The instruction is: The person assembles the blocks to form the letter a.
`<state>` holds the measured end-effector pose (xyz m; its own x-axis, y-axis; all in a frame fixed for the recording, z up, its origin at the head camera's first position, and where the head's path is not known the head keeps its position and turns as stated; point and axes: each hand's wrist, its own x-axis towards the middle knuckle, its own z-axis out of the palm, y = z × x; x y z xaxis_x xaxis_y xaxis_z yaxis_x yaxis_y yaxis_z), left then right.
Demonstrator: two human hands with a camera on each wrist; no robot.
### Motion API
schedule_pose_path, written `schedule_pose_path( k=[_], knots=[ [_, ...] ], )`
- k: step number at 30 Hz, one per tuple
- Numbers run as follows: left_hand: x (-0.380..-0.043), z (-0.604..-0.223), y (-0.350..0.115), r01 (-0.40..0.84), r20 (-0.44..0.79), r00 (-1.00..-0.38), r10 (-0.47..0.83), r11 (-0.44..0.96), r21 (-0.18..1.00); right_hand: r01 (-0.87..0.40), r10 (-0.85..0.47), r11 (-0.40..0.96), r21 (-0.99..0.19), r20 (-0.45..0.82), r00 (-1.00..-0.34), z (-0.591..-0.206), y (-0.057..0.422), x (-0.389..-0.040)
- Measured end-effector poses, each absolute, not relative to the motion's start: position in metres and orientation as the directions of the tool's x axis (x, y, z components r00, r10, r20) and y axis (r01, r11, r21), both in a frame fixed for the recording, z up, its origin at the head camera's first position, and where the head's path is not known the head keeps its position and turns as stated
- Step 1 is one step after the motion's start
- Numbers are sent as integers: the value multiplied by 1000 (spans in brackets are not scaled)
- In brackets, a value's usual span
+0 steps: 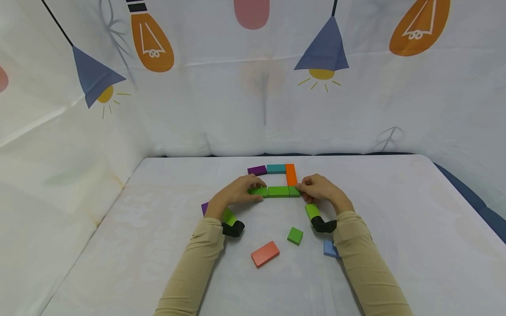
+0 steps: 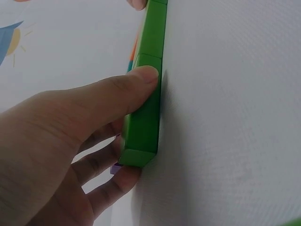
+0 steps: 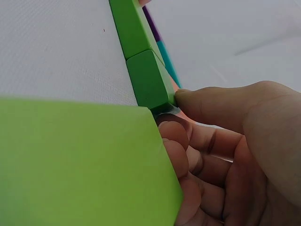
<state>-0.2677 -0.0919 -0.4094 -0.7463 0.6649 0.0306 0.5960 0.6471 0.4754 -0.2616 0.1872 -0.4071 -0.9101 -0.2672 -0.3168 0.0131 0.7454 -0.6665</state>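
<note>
In the head view several green blocks [image 1: 278, 192] form a row across the table, end to end. My left hand [image 1: 240, 189] pinches the leftmost green block [image 2: 141, 120], thumb on its near face and fingers behind. At the row's right end, my right hand [image 1: 318, 188] touches a short green block [image 3: 149, 80] with the thumb tip at its corner. The other fingers of that hand are curled beside the block's end, not around it. An orange block [image 1: 290, 174] stretches back from the row to a teal block [image 1: 276, 169], with a dark purple block [image 1: 257, 170] at its left.
Lime-green blocks [image 1: 312, 211] lie near both wrists. Closer to me are a green cube [image 1: 295, 235], a coral block [image 1: 265, 254] and a blue block [image 1: 330, 248] partly under the right sleeve. My left arm partly hides a purple block [image 1: 204, 208]. A printed curtain [image 1: 221, 109] hangs behind.
</note>
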Motion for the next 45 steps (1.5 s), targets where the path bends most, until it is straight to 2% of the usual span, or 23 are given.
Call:
schedule_pose_path(
  k=[15, 29, 34, 39, 45],
  knots=[
    [-265, -412, -91, 589, 11, -745, 667, 649, 483, 10, -275, 744, -668, -320, -907, -410, 187, -258],
    [-263, -401, -108, 483, -25, -795, 606, 657, 579, -13, -291, 745, -667, -308, -906, -407, 186, -258],
    [-264, -394, -118, 475, 12, -805, 593, 632, 612, -55, -312, 751, -658, -280, -908, -402, 188, -259],
    [-262, -389, -128, 537, 91, -787, 610, 606, 587, -157, -378, 733, -661, -204, -903, -394, 188, -257],
    [-254, -386, -140, 564, 48, -767, 639, 637, 526, -288, -470, 695, -659, -113, -876, -385, 186, -251]
  ],
)
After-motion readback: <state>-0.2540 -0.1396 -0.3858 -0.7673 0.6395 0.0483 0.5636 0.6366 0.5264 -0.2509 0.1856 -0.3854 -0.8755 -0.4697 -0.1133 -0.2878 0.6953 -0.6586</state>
